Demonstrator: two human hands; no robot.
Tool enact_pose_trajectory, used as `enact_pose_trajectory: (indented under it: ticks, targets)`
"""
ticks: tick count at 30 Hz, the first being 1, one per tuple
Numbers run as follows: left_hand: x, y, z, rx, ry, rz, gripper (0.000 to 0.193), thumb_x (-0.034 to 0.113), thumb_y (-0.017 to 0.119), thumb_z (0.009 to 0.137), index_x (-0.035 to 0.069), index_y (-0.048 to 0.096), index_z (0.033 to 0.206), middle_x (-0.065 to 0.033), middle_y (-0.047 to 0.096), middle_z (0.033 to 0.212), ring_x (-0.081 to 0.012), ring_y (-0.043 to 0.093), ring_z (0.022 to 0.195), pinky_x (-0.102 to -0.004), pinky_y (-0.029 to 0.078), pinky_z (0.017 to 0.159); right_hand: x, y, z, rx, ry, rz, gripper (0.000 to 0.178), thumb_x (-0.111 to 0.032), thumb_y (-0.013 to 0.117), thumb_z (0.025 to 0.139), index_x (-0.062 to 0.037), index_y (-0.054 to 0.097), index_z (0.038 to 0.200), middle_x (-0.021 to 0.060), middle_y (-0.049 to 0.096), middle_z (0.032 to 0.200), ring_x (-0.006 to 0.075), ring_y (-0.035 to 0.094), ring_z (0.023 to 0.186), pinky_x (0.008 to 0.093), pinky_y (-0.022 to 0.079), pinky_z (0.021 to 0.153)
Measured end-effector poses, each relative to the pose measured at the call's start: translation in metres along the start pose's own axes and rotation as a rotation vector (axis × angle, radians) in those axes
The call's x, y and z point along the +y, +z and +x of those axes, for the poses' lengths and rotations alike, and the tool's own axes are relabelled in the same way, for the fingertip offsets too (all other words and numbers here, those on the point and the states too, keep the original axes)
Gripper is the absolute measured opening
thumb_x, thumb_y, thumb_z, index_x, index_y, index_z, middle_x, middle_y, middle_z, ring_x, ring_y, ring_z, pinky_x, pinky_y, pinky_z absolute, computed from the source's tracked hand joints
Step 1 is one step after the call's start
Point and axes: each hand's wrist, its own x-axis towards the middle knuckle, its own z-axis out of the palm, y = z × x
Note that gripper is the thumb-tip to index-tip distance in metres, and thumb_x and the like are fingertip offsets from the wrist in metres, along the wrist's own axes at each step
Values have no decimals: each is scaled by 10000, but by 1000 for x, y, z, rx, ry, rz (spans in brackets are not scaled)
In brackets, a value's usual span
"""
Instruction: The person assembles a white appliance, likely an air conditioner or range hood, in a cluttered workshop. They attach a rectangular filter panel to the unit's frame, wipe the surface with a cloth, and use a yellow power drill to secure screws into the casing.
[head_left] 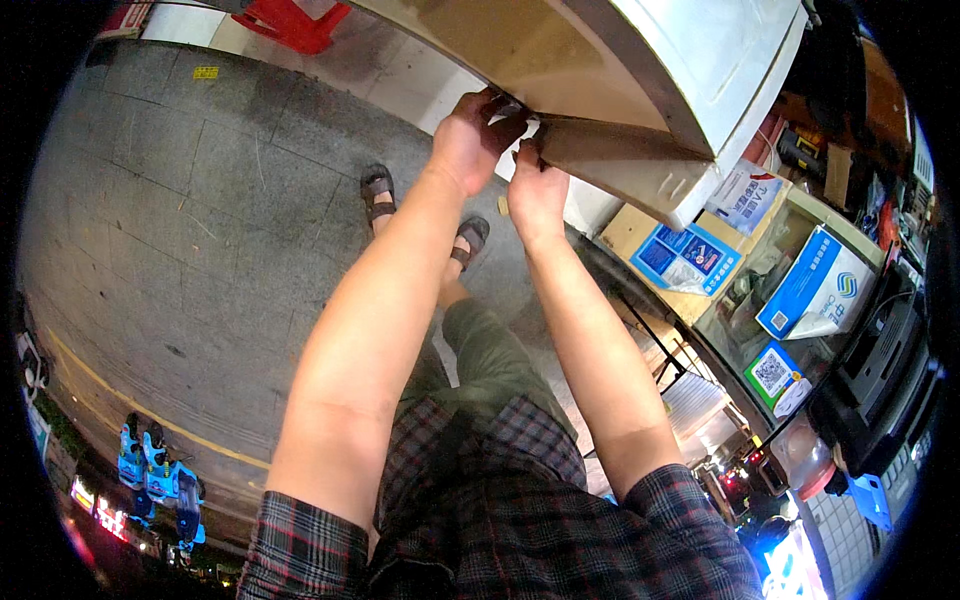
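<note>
A large pale metal housing (690, 60) with a tan inner face hangs in front of me at the upper right. My left hand (473, 138) reaches up to its lower corner, with fingers curled and darkened as if dirty. Something small and whitish shows by those fingertips, too hidden to name. Close beside it, my right hand (538, 190) has its fingers bent together at the edge of the housing's lower flange (625, 165). Whatever these fingers pinch is out of sight. The two hands are a short gap apart.
A glass counter (730, 325) with blue and white signs stands to the right, beside cluttered shelves. A red plastic object (290, 22) lies at the top left. Grey paving (210, 220) stretches left; blue parked two-wheelers (165, 480) stand farther off. My sandalled feet are below my hands.
</note>
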Motion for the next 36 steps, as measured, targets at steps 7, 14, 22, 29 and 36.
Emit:
enact_pose_trajectory:
  ticks: [7,14,22,29,36]
  targets:
    - [-2,2,-5,15,-4,-47,360,233,479,1041,-16,559,1289,-185,630,1247,-342,612,1121,-471,491,1012,-2,6,-2,58,-4,168,186,-111,555,1018,57,600,1083,87,626,951,157,541,878,339,492,800]
    - [2,0,-3,8,5,-19,361,219,480,1048,-29,548,1301,-179,639,1227,-312,622,1105,-439,499,1017,-10,3,-4,74,9,65,206,-97,574,1002,72,609,1115,123,657,999,200,569,918,356,491,858]
    - [-2,1,0,31,27,79,409,312,466,1094,43,530,1396,-155,628,1308,-287,622,1161,-408,514,1011,-15,5,-3,45,61,54,205,-63,566,992,84,602,1131,157,662,1027,234,589,960,377,488,907]
    - [12,31,-4,71,-50,77,473,413,572,1033,35,540,1315,-125,632,1122,-255,623,1028,-376,518,933,-27,3,-6,82,-47,14,220,-55,541,1002,95,585,1158,188,668,1084,270,600,998,396,485,929]
    - [9,37,19,188,-110,192,481,390,660,995,18,540,1275,-160,610,1061,-287,643,901,-404,593,807,-27,1,-2,73,-15,-2,209,-45,539,1001,99,576,1149,196,657,1067,256,595,985,387,485,922]
